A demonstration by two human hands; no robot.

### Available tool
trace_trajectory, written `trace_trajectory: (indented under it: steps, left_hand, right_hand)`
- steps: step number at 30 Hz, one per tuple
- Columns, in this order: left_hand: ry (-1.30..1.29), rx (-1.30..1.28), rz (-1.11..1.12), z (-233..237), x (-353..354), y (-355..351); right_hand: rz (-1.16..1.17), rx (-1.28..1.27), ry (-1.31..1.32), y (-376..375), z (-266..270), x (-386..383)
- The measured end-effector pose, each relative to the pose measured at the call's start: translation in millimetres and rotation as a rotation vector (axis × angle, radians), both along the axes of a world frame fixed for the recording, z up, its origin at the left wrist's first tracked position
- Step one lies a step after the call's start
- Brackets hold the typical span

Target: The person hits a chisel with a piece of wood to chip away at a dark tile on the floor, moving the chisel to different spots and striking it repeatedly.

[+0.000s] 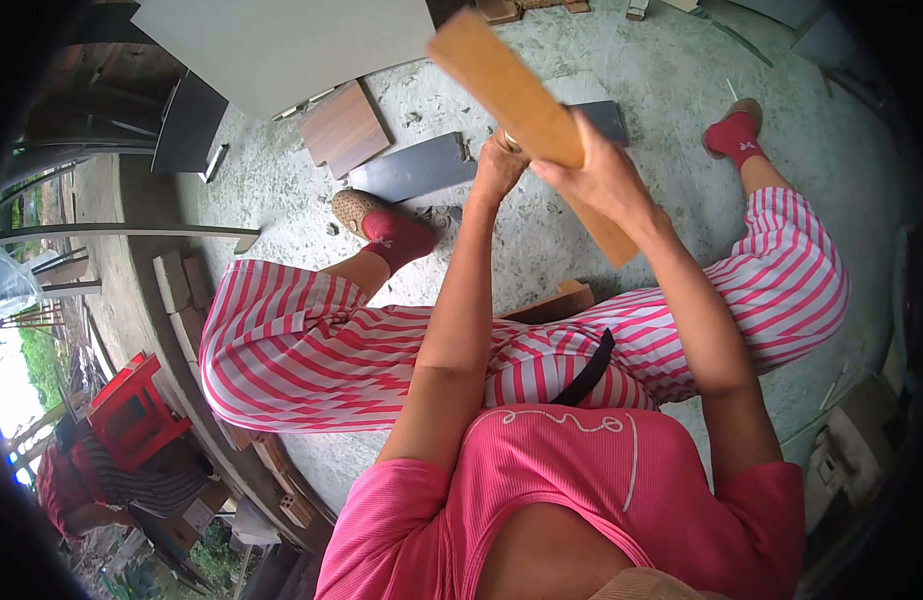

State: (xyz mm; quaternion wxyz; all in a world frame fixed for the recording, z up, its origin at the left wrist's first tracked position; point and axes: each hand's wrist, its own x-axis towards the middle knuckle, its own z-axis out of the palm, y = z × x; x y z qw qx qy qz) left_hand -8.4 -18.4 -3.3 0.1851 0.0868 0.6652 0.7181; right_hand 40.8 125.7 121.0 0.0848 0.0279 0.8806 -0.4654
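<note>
A pale, mottled floor [292, 205] underlies the parts. Wood-grain panel [347, 130]: 11 o'clock, flat. Grey strip [407, 172]: adjacent, at the panel's 4 o'clock. Left hand [497, 172]: closed on the left edge of the tan board [497, 80], which is aligned 11-to-5 o'clock. Right hand [612, 180]: gripping its right side. Status: board in hand, not set down; remaining work cannot be determined.

Two hands, one left hand [500, 168] and one right hand [607, 180], are at one tan board [512, 95]. Left of the board: one wood-grain panel [347, 130], one large pale panel [282, 50], one shoe [354, 208], one red sock [402, 240]. Right of it: a second shoe [750, 108] and a second red sock [734, 136].
</note>
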Motion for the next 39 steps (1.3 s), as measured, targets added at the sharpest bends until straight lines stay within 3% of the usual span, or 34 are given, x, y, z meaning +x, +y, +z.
trace_trajectory:
  steps: [2,5,7,11,15,19,21,23,25,26,28,29,32,34,35,39]
  left_hand:
    - [0.134,-0.159,0.031,10.7,2.8,-1.1]
    - [0.082,-0.17,0.007,-15.8,-0.5,-0.5]
    - [0.005,-0.137,0.012,-20.8,-1.1,-1.3]
    - [-0.095,-0.076,0.021,-35.4,-2.4,1.0]
    - [0.042,-0.119,-0.033,-20.1,-2.1,-3.9]
    - [0.031,-0.159,-0.024,-7.0,-0.9,-4.8]
    - [-0.02,-0.138,-0.01,-3.4,1.7,-4.5]
    - [-0.052,-0.115,-0.003,3.8,0.2,-1.7]
    - [-0.035,-0.184,0.011,16.3,3.0,-1.7]
    - [-0.03,-0.186,0.011,8.8,2.2,-3.4]
    - [0.212,-0.172,0.061,-13.8,2.7,-8.9]
    - [0.214,-0.17,0.062,-17.7,1.0,-9.1]
    - [0.148,-0.182,0.021,-13.4,2.8,-11.6]
    - [-0.109,-0.024,-0.042,-22.3,-1.0,-9.5]
    - [-0.111,-0.023,-0.044,-25.8,0.4,-9.7]
    - [-0.074,-0.069,-0.046,-21.7,-1.9,-7.9]
  right_hand:
    - [0.033,0.07,-0.034,4.4,-4.6,0.9]
    - [0.055,0.109,-0.049,6.0,3.3,-0.8]
    - [-0.085,-0.124,0.177,8.8,15.8,-0.5]
    - [-0.124,-0.265,0.194,12.0,27.2,-2.2]
    - [0.027,0.048,-0.06,6.6,-16.0,-2.7]
    - [0.028,0.028,-0.027,8.6,-0.3,-0.7]
    - [-0.047,-0.197,0.148,8.6,21.0,-0.3]
    - [-0.056,-0.223,0.151,8.6,28.6,-0.9]
    - [-0.03,-0.212,0.139,5.1,22.2,-1.4]
    - [-0.021,-0.083,0.044,1.6,6.9,0.2]
    - [0.064,0.052,-0.097,-1.3,-8.3,2.0]
    - [0.082,0.085,-0.112,-1.9,-6.2,1.8]
    - [0.004,-0.139,-0.072,3.1,-0.2,3.4]
    - [-0.054,-0.192,-0.023,7.1,9.6,1.9]
    - [-0.118,-0.244,0.032,9.5,14.2,1.9]
    - [-0.067,-0.142,0.042,6.8,-3.2,0.6]
